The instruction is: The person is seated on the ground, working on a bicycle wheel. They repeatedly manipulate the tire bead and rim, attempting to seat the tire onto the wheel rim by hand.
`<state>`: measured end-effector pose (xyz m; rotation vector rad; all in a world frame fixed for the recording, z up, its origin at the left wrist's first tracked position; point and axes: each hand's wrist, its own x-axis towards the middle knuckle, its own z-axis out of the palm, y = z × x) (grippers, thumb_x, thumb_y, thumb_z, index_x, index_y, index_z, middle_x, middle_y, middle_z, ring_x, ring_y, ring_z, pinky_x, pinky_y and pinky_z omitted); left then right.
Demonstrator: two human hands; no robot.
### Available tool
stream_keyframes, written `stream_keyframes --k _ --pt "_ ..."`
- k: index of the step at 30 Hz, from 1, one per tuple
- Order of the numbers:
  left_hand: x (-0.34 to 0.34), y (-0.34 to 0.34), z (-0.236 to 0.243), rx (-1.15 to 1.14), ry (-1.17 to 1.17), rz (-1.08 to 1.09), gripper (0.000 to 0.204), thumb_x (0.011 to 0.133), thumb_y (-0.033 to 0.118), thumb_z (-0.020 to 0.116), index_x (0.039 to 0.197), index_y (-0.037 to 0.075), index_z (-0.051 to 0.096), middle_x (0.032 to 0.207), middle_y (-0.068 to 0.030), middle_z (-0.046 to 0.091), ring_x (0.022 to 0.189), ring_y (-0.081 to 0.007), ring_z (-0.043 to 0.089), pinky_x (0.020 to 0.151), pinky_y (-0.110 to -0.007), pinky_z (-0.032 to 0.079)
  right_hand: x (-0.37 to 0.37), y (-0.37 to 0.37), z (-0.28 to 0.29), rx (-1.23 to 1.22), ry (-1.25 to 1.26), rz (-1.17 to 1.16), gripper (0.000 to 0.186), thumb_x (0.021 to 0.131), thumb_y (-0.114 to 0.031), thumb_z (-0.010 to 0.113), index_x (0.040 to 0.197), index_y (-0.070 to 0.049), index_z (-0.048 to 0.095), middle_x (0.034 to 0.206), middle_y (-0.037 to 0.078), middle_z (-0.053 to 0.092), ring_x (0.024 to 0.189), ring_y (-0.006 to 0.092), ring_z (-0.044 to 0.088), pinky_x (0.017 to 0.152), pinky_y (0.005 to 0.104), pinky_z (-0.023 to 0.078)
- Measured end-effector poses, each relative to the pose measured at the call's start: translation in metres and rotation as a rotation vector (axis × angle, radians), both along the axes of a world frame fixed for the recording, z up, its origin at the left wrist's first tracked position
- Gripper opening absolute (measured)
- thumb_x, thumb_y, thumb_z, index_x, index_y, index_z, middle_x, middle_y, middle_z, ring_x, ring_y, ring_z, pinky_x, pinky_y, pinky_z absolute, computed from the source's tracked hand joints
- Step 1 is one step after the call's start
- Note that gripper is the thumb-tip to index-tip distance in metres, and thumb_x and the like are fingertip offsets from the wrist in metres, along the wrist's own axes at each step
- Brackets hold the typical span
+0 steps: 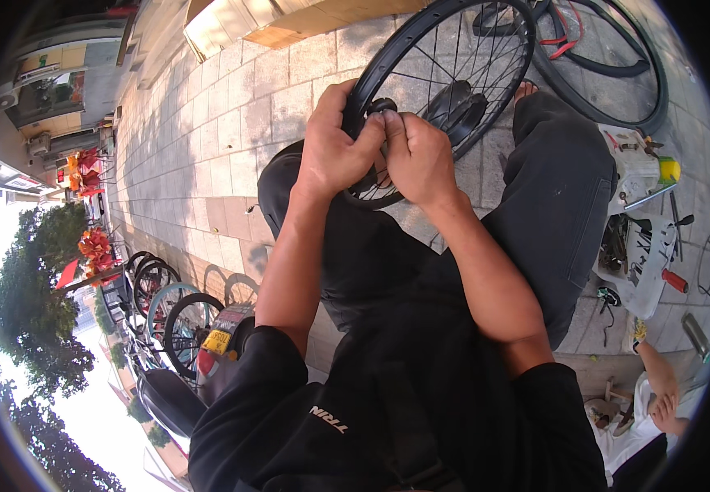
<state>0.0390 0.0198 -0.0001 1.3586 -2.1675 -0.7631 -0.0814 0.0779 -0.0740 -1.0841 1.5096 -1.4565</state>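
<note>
A black-rimmed bicycle wheel with thin spokes stands tilted between my knees. Near its middle shows a dark, bulky hub. My left hand is closed around the near left side of the rim, its thumb pressed toward the right hand. Close beside it, my right hand is pinched shut, thumb and fingertips meeting my left thumb at the rim. A small black piece sticks up just beyond the fingertips; its kind is unclear. What the right fingers grip is hidden.
A black tyre and a red strip lie at the far right. Tools fill an open white case beside a red-handled tool. A cardboard box lies ahead, parked bicycles left, a seated person right.
</note>
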Motion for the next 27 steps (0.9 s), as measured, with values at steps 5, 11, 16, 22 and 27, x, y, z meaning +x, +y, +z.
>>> stream_keyframes --k 5,11,16,22,27 --pt "0.000 0.003 -0.005 -0.057 -0.036 -0.021 0.044 0.093 0.010 0.074 0.134 -0.002 0.063 0.104 -0.0105 0.074 0.095 -0.0145 0.068 0.088 -0.031 0.057 0.002 0.009 0.002 -0.089 0.303 -0.095 0.031 0.107 -0.023 0.059 0.086 -0.001 0.063 0.082 0.022 0.069 0.071 0.0473 0.068 0.067 0.0563 0.054" --pt "0.001 0.000 -0.014 -0.091 0.031 -0.055 0.044 0.095 0.006 0.072 0.136 -0.004 0.060 0.109 -0.0106 0.072 0.098 -0.0141 0.067 0.089 -0.030 0.056 -0.002 0.004 -0.002 -0.100 0.408 -0.074 0.030 0.105 -0.026 0.060 0.088 -0.001 0.063 0.085 0.021 0.071 0.071 0.0467 0.070 0.066 0.0567 0.056" --pt "-0.004 0.002 -0.007 -0.103 -0.003 -0.054 0.044 0.093 0.008 0.073 0.134 -0.003 0.062 0.105 -0.0114 0.072 0.096 -0.0165 0.067 0.089 -0.032 0.056 -0.007 0.004 -0.002 -0.072 0.273 -0.039 0.034 0.108 -0.027 0.058 0.086 0.000 0.063 0.083 0.023 0.070 0.074 0.0485 0.069 0.067 0.0570 0.055" --pt "-0.006 0.002 -0.011 -0.191 0.032 -0.052 0.046 0.090 0.009 0.074 0.133 -0.003 0.062 0.105 -0.0164 0.069 0.095 -0.0250 0.067 0.088 -0.036 0.055 -0.015 -0.003 0.007 0.110 -0.066 0.097 0.036 0.109 -0.026 0.057 0.086 0.001 0.065 0.082 0.025 0.070 0.076 0.0485 0.069 0.069 0.0558 0.054" --pt "-0.005 0.002 -0.009 -0.175 0.018 -0.043 0.045 0.091 0.008 0.073 0.133 -0.003 0.063 0.106 -0.0160 0.069 0.095 -0.0248 0.067 0.088 -0.036 0.055 -0.003 0.001 0.003 -0.116 0.197 -0.068 0.039 0.110 -0.027 0.057 0.088 0.004 0.066 0.078 0.028 0.068 0.073 0.0502 0.067 0.067 0.0529 0.053"
